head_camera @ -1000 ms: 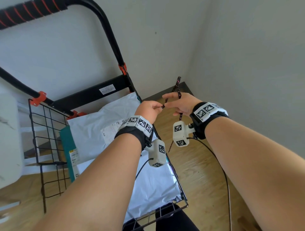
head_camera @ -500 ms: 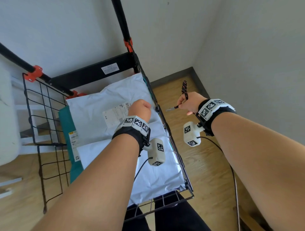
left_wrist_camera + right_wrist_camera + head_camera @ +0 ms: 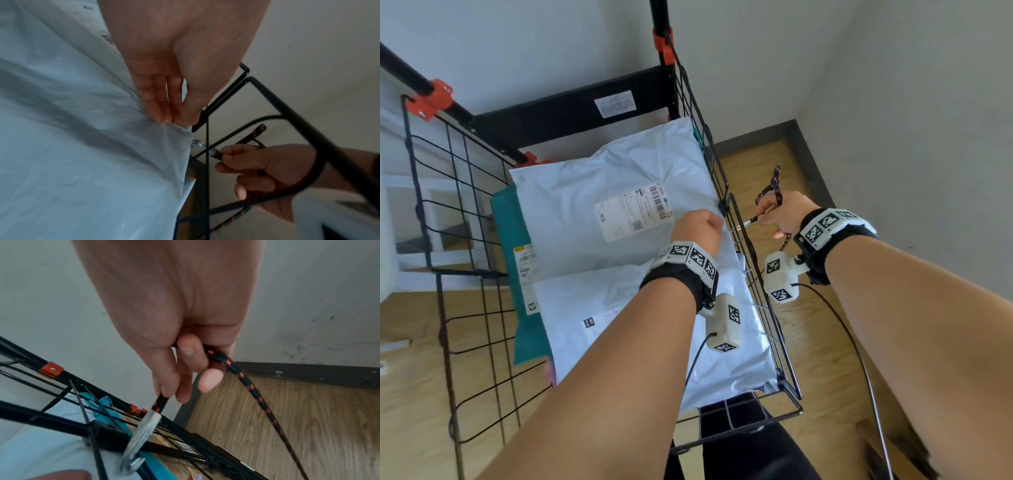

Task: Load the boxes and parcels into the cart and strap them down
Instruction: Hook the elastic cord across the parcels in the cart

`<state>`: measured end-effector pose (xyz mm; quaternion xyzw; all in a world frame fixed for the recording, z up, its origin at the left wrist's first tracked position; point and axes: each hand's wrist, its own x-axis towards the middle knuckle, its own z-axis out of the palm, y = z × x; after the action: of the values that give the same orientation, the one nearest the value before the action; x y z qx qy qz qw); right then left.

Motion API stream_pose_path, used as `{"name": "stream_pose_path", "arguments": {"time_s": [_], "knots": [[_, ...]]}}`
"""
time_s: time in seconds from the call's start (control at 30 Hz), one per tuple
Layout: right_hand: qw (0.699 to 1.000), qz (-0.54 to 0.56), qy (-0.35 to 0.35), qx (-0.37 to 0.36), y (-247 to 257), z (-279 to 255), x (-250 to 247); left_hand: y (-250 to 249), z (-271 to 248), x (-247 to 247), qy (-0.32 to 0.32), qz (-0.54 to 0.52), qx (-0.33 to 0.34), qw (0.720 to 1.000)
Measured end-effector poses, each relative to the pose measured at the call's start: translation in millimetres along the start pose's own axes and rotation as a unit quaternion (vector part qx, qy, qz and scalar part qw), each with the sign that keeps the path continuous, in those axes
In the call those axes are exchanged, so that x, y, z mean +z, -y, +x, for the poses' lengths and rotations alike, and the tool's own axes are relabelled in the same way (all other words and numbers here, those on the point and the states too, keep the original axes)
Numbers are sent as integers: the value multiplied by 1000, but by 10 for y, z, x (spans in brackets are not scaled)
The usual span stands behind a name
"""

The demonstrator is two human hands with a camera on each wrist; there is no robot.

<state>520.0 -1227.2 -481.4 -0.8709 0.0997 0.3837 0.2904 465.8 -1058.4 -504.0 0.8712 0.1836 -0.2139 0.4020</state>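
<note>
Since half a second before, the metal hook (image 3: 141, 434) at the end of the bungee cord (image 3: 770, 192) had come from clear of the cart up against its right-side wire wall, while the left hand (image 3: 697, 229) had stayed on the top parcel.

At the left of the head view stood the wire cart (image 3: 448, 192), its mesh side folded outward. Just inside lay a teal parcel (image 3: 508, 233), mostly covered by two overlapping white poly mailers: the upper white mailer (image 3: 599, 192) with a shipping label in the frame's middle, and the lower white mailer (image 3: 640, 315) below it.

Right of centre, the left hand lay on the upper mailer's edge beside the wire wall; in the left wrist view its fingers (image 3: 156, 104) were pressed together, tips on the plastic, though whether they pinched it could not be told.

Farther right, outside the wall, the right hand (image 3: 782, 214) pinched the black-and-red cord just behind the hook between thumb and forefinger, the other fingers curled round the cord, which looped above the hand and trailed toward the wooden floor (image 3: 808, 342).
</note>
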Motion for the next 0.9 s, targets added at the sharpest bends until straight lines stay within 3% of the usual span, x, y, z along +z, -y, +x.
{"name": "stream_pose_path", "arguments": {"time_s": [0.1, 0.27, 0.43, 0.57, 0.77, 0.9], "knots": [[1000, 23, 18, -11, -36, 30, 1, 17, 14, 71, 20, -19, 0, 1000], [995, 79, 65, -10, -73, 58, -26, -51, 56, 115, 63, 46, 30, 997], [992, 91, 83, 2, -91, 119, -13, -92, 43, 136, 26, 49, 14, 998], [993, 100, 56, 10, -81, 88, -18, -109, -4, 74, 3, 37, 4, 999], [999, -2, 0, 54, -37, -25, -108, -46, -101, -281, -134, 33, -105, 985], [998, -21, -15, 58, 27, -115, -128, 88, -203, -584, -133, 112, -184, 967]]}}
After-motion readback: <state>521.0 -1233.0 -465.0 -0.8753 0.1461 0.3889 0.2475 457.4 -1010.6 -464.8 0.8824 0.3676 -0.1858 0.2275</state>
